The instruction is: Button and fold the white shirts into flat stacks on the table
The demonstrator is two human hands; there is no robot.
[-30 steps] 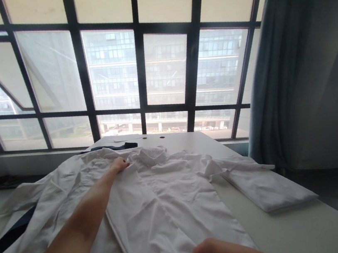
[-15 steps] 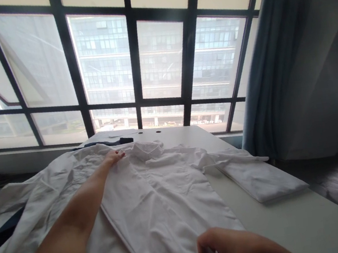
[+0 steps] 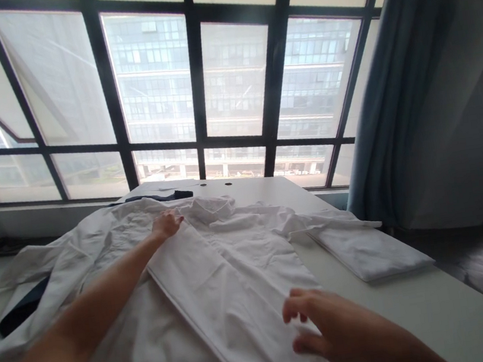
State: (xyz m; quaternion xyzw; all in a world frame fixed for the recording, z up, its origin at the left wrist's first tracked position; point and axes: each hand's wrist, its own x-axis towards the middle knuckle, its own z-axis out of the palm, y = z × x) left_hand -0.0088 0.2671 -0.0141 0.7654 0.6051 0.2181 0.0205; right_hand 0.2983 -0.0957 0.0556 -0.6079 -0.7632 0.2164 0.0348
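Note:
A white long-sleeved button shirt (image 3: 232, 278) lies spread and creased on a white table (image 3: 426, 311), its collar at the far end. My left hand (image 3: 166, 226) rests on the shirt just left of the collar, and I cannot tell whether its fingers pinch the cloth. My right hand (image 3: 329, 327) is over the lower right part of the shirt near its long edge, with the fingers spread and nothing in them. A folded white cloth (image 3: 368, 253), possibly a sleeve, lies to the right of the shirt.
A dark navy cloth (image 3: 24, 313) shows beneath the shirt's left side, and another dark piece (image 3: 158, 197) lies past the collar. Two round holes mark the far tabletop. A large gridded window (image 3: 155, 79) and a blue curtain (image 3: 377, 96) stand beyond the table.
My right hand has moved up the shirt from the bottom of the view and its curled fingers have spread apart. My left hand stays near the collar.

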